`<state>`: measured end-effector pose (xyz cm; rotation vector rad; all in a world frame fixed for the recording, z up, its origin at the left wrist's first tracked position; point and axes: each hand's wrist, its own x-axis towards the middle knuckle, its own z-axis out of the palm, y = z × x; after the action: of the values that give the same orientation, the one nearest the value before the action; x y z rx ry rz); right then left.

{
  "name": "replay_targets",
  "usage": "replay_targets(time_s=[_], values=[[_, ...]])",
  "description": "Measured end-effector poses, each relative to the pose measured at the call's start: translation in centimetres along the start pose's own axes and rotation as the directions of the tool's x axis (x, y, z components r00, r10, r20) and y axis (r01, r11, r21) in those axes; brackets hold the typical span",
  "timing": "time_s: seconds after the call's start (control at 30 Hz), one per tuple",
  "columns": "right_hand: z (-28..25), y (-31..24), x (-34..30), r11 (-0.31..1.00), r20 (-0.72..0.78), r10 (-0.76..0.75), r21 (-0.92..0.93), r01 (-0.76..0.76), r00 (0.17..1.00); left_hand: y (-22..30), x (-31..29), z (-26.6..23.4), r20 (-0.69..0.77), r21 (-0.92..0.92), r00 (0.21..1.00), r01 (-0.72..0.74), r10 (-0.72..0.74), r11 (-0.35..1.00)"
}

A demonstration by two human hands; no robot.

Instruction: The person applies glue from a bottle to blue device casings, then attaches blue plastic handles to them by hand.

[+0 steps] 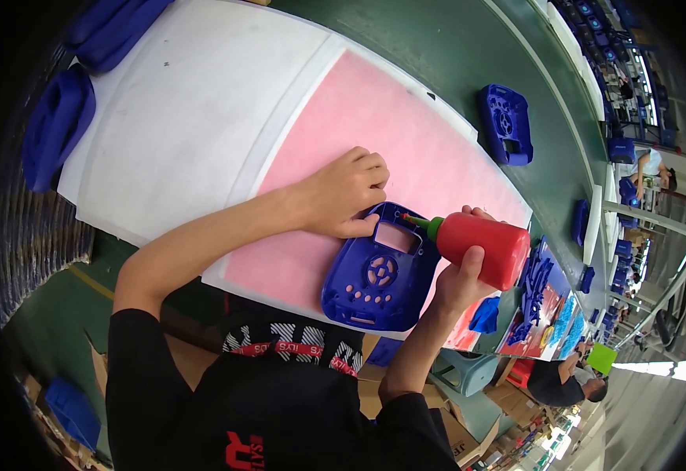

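A blue plastic housing (pixel 394 286), with a rectangular window, a round grille and a row of small holes, lies on the pink sheet in front of me. My left hand (pixel 348 192) has its fingers curled by the housing's top left corner, the thumb pressed to its edge. In my right hand (pixel 464 279) is a red squeeze bottle (pixel 488 243) with a green cap, tilted nearly on its side. Its thin tip points left and reaches the housing's upper rim, near the window. Whether anything comes out of the tip is too small to tell.
The pink sheet (pixel 311 153) lies over white sheets (pixel 193 102) on a green bench. Another blue housing (pixel 508 125) sits at the far right. Blue rolled pieces (pixel 60 129) rest at the left edge. Further right are blue strips (pixel 535 290) and a seated co-worker (pixel 559 381).
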<state>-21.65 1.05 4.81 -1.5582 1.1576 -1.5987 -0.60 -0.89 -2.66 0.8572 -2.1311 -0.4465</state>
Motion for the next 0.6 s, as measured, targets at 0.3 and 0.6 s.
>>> replay_targets(time_s=[0.3,0.6], values=[[-0.2,0.6,-0.2,0.986,0.04,0.131,0.103,-0.134,0.991,0.0,-0.1,0.1,0.001,-0.041,1.0,0.006,-0.006,0.999],[0.1,0.0,1.3,0.991,0.21,0.134,-0.001,-0.137,0.968,0.0,-0.1,-0.3,0.02,-0.037,1.0,0.003,-0.002,0.999]])
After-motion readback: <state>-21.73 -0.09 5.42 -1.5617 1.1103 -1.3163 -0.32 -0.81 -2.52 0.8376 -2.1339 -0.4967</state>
